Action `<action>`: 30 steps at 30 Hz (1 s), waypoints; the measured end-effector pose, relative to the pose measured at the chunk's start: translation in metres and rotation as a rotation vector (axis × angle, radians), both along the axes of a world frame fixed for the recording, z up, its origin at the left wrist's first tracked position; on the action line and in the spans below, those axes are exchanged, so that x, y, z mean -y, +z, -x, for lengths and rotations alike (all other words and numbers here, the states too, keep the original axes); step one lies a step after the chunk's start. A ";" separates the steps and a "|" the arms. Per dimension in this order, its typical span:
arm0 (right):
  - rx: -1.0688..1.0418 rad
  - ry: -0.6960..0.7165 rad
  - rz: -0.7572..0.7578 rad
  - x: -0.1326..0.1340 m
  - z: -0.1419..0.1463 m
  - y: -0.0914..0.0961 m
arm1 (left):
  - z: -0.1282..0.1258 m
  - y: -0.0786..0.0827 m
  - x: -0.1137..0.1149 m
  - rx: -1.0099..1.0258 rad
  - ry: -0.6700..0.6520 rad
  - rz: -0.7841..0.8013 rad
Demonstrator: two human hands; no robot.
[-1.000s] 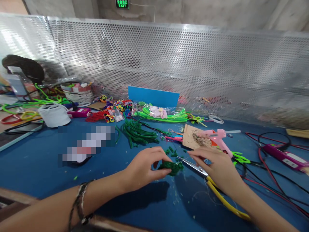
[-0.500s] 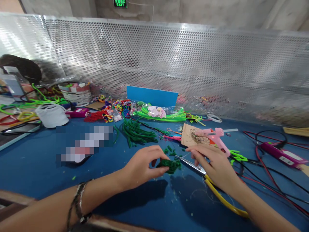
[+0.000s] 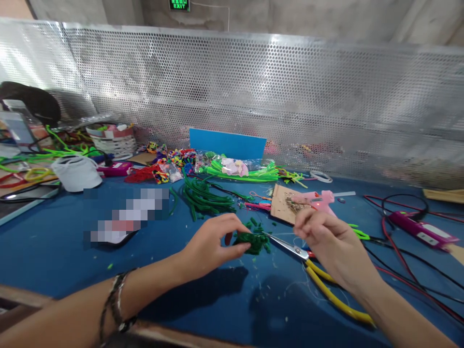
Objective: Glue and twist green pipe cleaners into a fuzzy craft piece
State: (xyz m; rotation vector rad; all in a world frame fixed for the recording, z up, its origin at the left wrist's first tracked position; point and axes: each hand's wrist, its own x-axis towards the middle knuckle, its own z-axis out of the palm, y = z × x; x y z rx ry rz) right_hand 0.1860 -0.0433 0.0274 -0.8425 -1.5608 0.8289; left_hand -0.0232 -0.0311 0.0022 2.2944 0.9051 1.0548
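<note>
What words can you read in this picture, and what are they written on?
"EXIT" on the green sign high on the back wall; the characters above it are too small to read.
The label on the purple power strip is too blurred to read.
The patch by the white pouch is pixelated, unreadable.

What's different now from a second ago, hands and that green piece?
The right hand lifted off the scissors and curled its fingers, drawing back slightly. The left hand kept its grip on the dark green chenille piece. Scissors and pink glue gun lie unmoved.
</note>
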 end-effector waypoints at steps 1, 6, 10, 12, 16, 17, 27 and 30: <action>-0.027 -0.021 0.012 -0.001 0.001 0.001 | 0.000 0.000 0.000 0.005 0.001 -0.002; -0.134 0.029 0.108 -0.001 0.000 0.003 | 0.002 0.000 -0.001 0.022 0.001 -0.014; 0.128 -0.029 0.088 0.002 -0.003 0.000 | 0.002 0.001 -0.002 0.026 -0.001 -0.019; 0.375 -0.053 0.031 0.003 -0.001 0.000 | 0.002 0.001 -0.002 0.036 0.007 -0.023; 0.809 -0.102 -0.155 0.003 0.001 -0.001 | 0.003 0.002 -0.001 0.074 0.040 -0.037; 0.888 -0.110 -0.208 0.002 0.001 -0.002 | 0.003 0.003 -0.001 0.084 0.044 -0.042; 0.505 -0.049 -0.033 -0.003 0.000 -0.007 | 0.002 0.002 -0.002 0.073 0.047 -0.058; 0.001 0.141 0.169 0.001 0.007 -0.005 | 0.002 0.001 -0.002 0.067 0.047 -0.061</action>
